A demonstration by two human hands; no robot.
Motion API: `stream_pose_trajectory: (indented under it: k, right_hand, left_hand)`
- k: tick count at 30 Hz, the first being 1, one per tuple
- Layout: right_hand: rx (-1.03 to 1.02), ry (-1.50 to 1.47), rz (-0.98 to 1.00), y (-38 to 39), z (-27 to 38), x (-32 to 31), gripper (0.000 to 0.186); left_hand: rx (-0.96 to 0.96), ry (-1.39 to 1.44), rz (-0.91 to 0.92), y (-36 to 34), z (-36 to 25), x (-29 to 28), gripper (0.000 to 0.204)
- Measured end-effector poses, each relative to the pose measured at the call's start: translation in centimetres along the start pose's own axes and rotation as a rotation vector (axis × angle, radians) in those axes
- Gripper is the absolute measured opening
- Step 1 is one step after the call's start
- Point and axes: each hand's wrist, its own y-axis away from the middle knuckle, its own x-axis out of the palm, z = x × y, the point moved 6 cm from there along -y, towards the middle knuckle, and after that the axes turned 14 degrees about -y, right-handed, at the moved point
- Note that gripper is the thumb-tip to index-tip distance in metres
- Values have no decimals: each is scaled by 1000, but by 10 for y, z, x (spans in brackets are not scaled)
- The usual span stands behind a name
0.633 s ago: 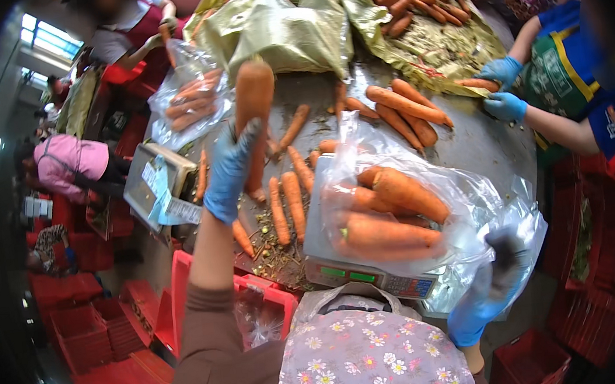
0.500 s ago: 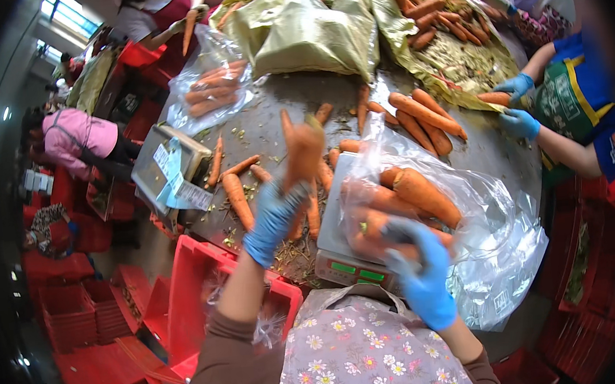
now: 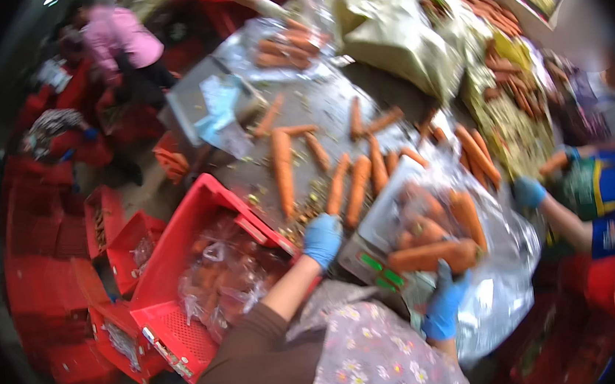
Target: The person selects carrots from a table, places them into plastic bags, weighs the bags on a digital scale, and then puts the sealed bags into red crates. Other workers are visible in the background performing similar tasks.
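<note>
My left hand [image 3: 323, 240], in a blue glove, is low over the grey table at the near end of a carrot [image 3: 338, 186]. Its fingertips are blurred, so whether they grip that carrot is unclear. Another carrot [image 3: 358, 191] lies just to its right. My blue-gloved right hand [image 3: 446, 304] is closed at the underside of a thick carrot [image 3: 428, 257], which lies crosswise in front of a clear plastic bag [image 3: 504, 277]. More carrots [image 3: 467, 217] show in the bag, which rests on a scale [image 3: 365, 257] with green displays.
A red crate [image 3: 173, 260] with bagged carrots stands at my left. Beyond are a second scale [image 3: 184, 100], a bag of carrots [image 3: 283, 52] and a pale sack [image 3: 396, 35]. At the right, a co-worker's blue-gloved hand [image 3: 528, 191] is near the table edge.
My view has swung left. My left hand has come down from holding up a carrot to the tabletop. My right hand has moved lower, with a carrot now crosswise at its fingers.
</note>
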Motion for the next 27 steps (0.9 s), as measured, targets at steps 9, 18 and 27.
stream_pose_trajectory:
  k: [9,18,27]
  right_hand:
    - [-186,75,47,24,42,27,45]
    - [-167,163,226,45,56,47,49]
    - [-185,333,253,38,32,47,53]
  left_hand:
    - [-264,-165,-145,-58,-4,92,20]
    - [-435,-274,-182,-40,14,109,18]
    - [-246,161,-92,-1,19,-16,27]
